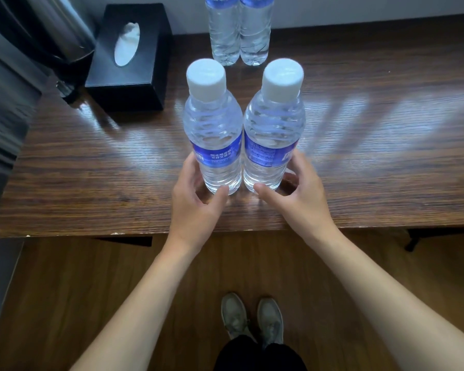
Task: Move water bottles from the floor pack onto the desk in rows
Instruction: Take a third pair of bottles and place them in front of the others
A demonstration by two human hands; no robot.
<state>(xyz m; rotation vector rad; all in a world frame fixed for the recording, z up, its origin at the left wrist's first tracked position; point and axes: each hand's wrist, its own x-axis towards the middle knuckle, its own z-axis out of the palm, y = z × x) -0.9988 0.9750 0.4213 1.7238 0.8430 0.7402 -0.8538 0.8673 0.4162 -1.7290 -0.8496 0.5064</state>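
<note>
Left hand (pixel 196 194) has its fingers curled round the back of the left bottle (pixel 213 129), thumb hooked across the front near the base, so it's gripping that one low down. Right hand (pixel 298 191) mirrors it: fingers wrapped behind the right bottle (pixel 273 127), thumb pointing in along the front of the base, gripping too. Both palms face inward toward each other, wrists sit just past the desk's front edge, and the bare forearms come up from the bottom corners in a V shape.

The two bottles stand upright on the desk (pixel 373 170) near its front edge, long axis vertical, white caps up toward the camera, blue labels round the middle. They're side by side and touching or as good as.

Further back, by the wall, two more bottles (pixel 239 36) stand upright as a pair, also pressed together, tops cut off by the frame.

Left of those sits a black tissue box (pixel 134 57), with a kettle (pixel 56 33) beside it at the desk's corner. Grey shoes (pixel 252 319) show on the wood floor below.
</note>
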